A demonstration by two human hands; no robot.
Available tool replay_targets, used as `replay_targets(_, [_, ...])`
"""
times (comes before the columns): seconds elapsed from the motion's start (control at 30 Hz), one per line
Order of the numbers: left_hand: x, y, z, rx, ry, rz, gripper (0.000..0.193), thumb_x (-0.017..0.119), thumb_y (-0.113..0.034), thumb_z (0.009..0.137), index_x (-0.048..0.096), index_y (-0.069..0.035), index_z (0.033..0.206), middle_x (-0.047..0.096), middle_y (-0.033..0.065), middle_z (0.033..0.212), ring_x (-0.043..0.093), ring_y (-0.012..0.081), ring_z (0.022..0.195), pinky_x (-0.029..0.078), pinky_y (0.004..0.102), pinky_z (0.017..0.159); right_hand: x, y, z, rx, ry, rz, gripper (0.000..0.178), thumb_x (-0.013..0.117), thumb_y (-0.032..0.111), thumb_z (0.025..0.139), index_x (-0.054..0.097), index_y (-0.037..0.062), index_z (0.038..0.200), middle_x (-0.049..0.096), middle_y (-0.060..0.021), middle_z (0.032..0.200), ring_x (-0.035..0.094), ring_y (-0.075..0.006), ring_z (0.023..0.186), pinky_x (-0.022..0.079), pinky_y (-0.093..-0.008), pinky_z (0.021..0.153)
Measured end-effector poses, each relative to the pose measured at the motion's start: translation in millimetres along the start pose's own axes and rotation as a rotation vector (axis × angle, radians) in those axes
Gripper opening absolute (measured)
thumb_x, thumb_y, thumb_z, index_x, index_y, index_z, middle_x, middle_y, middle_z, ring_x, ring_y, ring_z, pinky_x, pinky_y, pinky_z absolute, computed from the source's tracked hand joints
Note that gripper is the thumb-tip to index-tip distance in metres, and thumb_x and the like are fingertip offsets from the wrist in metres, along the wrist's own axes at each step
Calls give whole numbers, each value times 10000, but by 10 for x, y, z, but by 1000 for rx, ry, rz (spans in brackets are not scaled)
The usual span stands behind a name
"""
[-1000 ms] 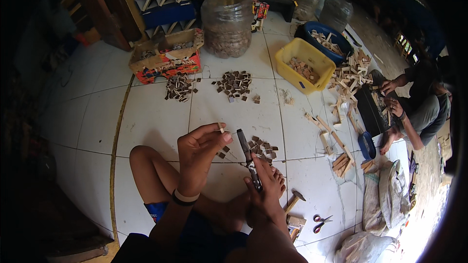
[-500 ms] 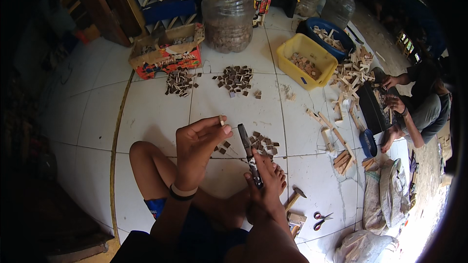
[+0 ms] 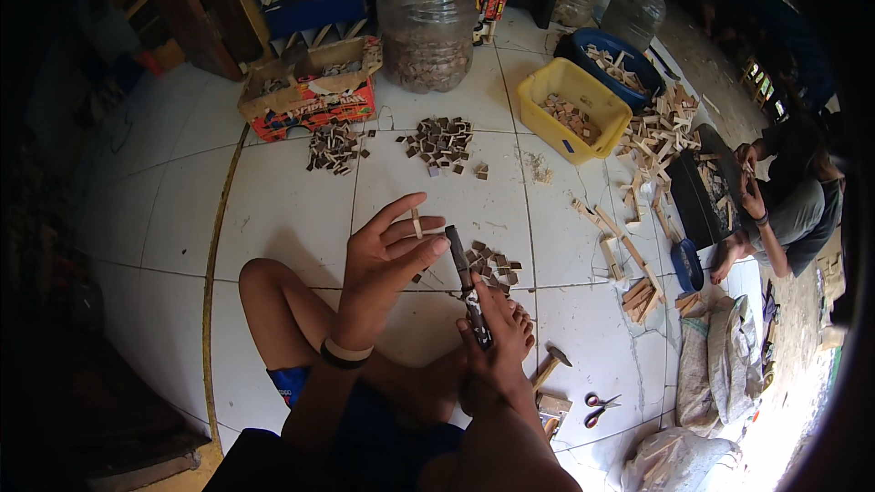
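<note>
My left hand (image 3: 383, 251) is raised over the floor with its fingers partly spread. A small pale wooden piece (image 3: 416, 222), seen edge-on, is held between its fingers. My right hand (image 3: 493, 323) is wrapped round a dark bar-shaped tool (image 3: 459, 260) with a black-and-white handle; its exact kind is unclear. The tool points up and slightly left, its tip close to my left thumb. Beyond my right hand lies a loose group of small dark-faced wooden tiles (image 3: 497, 266). My left hand partly hides another tile or two.
Two piles of small tiles (image 3: 439, 144) (image 3: 334, 146) lie ahead, near a red cardboard box (image 3: 310, 107) and a clear plastic tub (image 3: 427, 36). A yellow basin (image 3: 565, 146) stands right. Nearer are a hammer (image 3: 552, 366) and scissors (image 3: 598, 408). A co-worker (image 3: 784, 182) sits far right.
My left hand has turned and its fingers have spread, with the wooden piece now further back between them. My right hand and the tool have hardly moved. The co-worker's hands have come together.
</note>
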State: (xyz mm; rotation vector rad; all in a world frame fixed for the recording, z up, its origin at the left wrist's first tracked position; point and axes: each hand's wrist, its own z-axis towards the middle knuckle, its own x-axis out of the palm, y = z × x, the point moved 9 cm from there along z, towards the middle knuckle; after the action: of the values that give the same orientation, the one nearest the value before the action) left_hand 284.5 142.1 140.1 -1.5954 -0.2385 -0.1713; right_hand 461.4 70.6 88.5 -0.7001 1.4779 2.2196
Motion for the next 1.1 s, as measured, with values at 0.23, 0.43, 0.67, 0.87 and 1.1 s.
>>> replay_targets(0.23, [73,277,111,-81,184,-265,377,719,-66,1009,626,34,1361,751,139,1161,728,194,1099,589,335,1018,13,-8,-68,60,69,-15,759,780,118,863,517,131,1575,686,-132,1207,630,-320,1066,439,-447,976])
replay_targets(0.43, [123,509,172,-290,379,-491,352,745,-112,1005,637,4,1320,717,34,1043,696,126,1008,569,293,959,313,-60,-227,237,388,934,806,683,-49,976,317,96,1679,650,-79,1295,625,-139,1095,501,-295,952])
replay_targets(0.67, [116,476,209,-244,400,-346,591,750,-236,1008,497,-23,1497,710,42,1190,665,143,1119,523,334,1008,282,-64,-194,220,373,859,825,666,-68,982,259,59,1688,626,-71,1288,603,-133,1022,506,-264,900])
replay_targets(0.87, [-57,406,234,-166,289,-397,528,685,-272,1056,521,-23,1491,661,117,1354,641,192,1201,502,357,1075,340,-57,-180,327,371,1032,816,688,0,996,259,56,1688,628,-64,1283,600,-128,1031,507,-265,908])
replay_targets(1.1, [-190,370,244,-233,282,-184,355,693,-252,1052,699,14,1287,729,97,1162,695,175,1037,577,347,923,105,88,-158,-45,232,474,838,734,-30,952,313,55,1672,663,-83,1271,619,-160,1145,483,-272,1003])
